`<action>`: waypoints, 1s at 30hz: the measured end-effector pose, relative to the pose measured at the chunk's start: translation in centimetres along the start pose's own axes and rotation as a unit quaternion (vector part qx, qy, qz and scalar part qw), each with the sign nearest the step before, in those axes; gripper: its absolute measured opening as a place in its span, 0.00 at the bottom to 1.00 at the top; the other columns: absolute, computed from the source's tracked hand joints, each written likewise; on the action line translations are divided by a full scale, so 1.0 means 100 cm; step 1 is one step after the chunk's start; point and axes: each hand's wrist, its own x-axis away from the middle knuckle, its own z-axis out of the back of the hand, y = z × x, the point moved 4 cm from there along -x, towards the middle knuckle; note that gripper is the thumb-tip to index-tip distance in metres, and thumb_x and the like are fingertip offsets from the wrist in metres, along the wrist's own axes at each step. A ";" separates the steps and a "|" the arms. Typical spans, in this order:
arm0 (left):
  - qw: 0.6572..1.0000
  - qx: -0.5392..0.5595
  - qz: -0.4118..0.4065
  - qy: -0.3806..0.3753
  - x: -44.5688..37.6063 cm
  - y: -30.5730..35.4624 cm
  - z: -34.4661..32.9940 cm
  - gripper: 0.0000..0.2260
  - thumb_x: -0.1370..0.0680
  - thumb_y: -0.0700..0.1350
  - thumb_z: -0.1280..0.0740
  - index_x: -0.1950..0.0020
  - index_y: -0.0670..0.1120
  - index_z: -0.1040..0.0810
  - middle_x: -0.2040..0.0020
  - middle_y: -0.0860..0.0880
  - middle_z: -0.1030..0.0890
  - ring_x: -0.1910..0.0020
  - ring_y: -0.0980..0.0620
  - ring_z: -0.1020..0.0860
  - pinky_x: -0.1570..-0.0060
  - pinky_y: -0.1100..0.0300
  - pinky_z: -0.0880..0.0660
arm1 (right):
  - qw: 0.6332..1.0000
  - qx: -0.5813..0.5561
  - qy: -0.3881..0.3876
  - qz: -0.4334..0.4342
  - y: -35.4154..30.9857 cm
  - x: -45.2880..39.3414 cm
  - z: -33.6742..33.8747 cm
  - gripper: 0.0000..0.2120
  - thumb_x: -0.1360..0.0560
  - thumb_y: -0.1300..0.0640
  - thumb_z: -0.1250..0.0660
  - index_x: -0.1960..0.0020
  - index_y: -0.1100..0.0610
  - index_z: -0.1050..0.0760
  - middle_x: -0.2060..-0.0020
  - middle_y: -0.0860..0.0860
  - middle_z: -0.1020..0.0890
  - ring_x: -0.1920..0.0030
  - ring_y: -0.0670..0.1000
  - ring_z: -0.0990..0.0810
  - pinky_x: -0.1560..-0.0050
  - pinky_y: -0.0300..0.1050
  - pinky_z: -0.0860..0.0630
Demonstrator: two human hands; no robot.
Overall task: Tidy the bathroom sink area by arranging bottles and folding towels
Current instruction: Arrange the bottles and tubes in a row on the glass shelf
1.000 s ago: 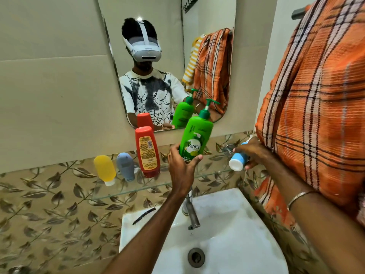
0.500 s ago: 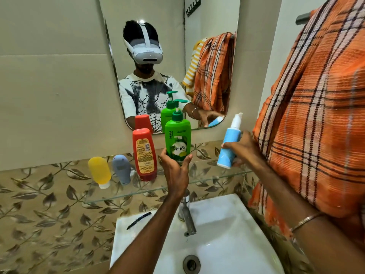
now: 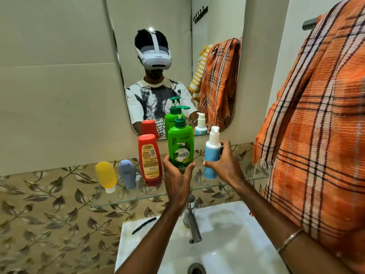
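On the glass shelf (image 3: 122,196) under the mirror stand a yellow bottle (image 3: 106,176), a grey-blue bottle (image 3: 127,173) and a red bottle (image 3: 149,159), all cap down. My left hand (image 3: 177,177) grips the lower part of a green pump bottle (image 3: 180,144), upright just right of the red one. My right hand (image 3: 225,165) holds a blue bottle with a white pump (image 3: 211,155), upright over the shelf. An orange plaid towel (image 3: 320,119) hangs at the right.
A white sink (image 3: 237,240) with a chrome tap (image 3: 192,222) lies below the shelf. A thin black object (image 3: 143,225) lies on the sink's left rim. The mirror (image 3: 177,46) reflects a person, the bottles and hanging towels. Leaf-patterned tiles cover the lower wall.
The green bottle went from tilted to upright beside the red bottle. My right hand turned the blue bottle from upside down to pump up and brought it left, closer to the green one.
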 end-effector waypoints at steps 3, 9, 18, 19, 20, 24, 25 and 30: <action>1.000 -0.005 -0.001 -0.005 0.000 0.000 0.001 0.36 0.29 0.53 0.23 0.28 0.47 0.40 0.38 0.47 0.25 0.45 0.53 0.22 0.52 0.63 0.22 | 1.000 0.004 -0.011 0.010 0.003 0.000 -0.003 0.35 0.35 0.54 0.19 0.35 0.53 0.35 0.39 0.55 0.20 0.45 0.57 0.19 0.46 0.60 0.20; 1.000 -0.018 -0.012 -0.008 0.001 -0.001 0.002 0.36 0.28 0.53 0.24 0.28 0.47 0.40 0.38 0.47 0.24 0.44 0.53 0.23 0.51 0.63 0.22 | 0.999 -0.038 -0.025 0.021 0.014 0.004 -0.005 0.34 0.31 0.55 0.21 0.31 0.55 0.34 0.36 0.55 0.21 0.46 0.48 0.21 0.45 0.51 0.20; 0.999 -0.022 -0.017 -0.015 0.004 -0.001 0.005 0.35 0.28 0.53 0.24 0.28 0.47 0.39 0.40 0.49 0.24 0.46 0.54 0.23 0.52 0.64 0.24 | 0.999 -0.035 -0.012 0.034 0.025 0.011 -0.014 0.38 0.32 0.54 0.21 0.26 0.52 0.35 0.37 0.55 0.25 0.41 0.51 0.23 0.44 0.49 0.21; 0.999 -0.024 -0.016 -0.017 0.004 -0.001 0.005 0.35 0.28 0.53 0.24 0.28 0.47 0.39 0.40 0.49 0.24 0.46 0.54 0.23 0.51 0.62 0.23 | 0.999 -0.036 -0.017 0.030 0.027 0.013 -0.017 0.40 0.32 0.54 0.20 0.26 0.52 0.36 0.38 0.55 0.25 0.41 0.51 0.23 0.43 0.51 0.21; 0.999 -0.028 -0.016 -0.017 0.004 -0.002 0.006 0.35 0.28 0.54 0.24 0.28 0.47 0.39 0.40 0.50 0.24 0.46 0.53 0.23 0.50 0.59 0.22 | 0.999 -0.042 -0.022 0.026 0.029 0.015 -0.019 0.43 0.33 0.54 0.19 0.25 0.52 0.38 0.39 0.54 0.24 0.43 0.51 0.22 0.43 0.50 0.20; 0.999 -0.039 -0.018 -0.027 0.004 -0.001 0.008 0.34 0.28 0.53 0.24 0.28 0.45 0.38 0.42 0.53 0.26 0.46 0.53 0.23 0.52 0.63 0.25 | 0.995 -0.099 -0.011 0.003 0.038 0.020 -0.019 0.45 0.35 0.60 0.18 0.25 0.53 0.39 0.47 0.49 0.21 0.46 0.51 0.19 0.44 0.50 0.20; 0.999 -0.038 -0.018 -0.031 0.005 0.000 0.008 0.34 0.27 0.52 0.24 0.28 0.45 0.38 0.42 0.52 0.25 0.46 0.54 0.23 0.54 0.67 0.26 | 0.994 -0.113 -0.012 0.002 0.039 0.020 -0.018 0.42 0.35 0.61 0.19 0.27 0.53 0.37 0.45 0.50 0.20 0.45 0.51 0.19 0.43 0.51 0.20; 0.998 -0.035 -0.006 -0.045 0.006 0.000 0.008 0.34 0.27 0.51 0.25 0.28 0.45 0.38 0.41 0.51 0.25 0.46 0.55 0.24 0.56 0.72 0.28 | 0.991 -0.127 -0.052 0.008 0.038 0.024 -0.016 0.32 0.28 0.64 0.24 0.29 0.56 0.34 0.33 0.54 0.22 0.37 0.50 0.21 0.42 0.41 0.23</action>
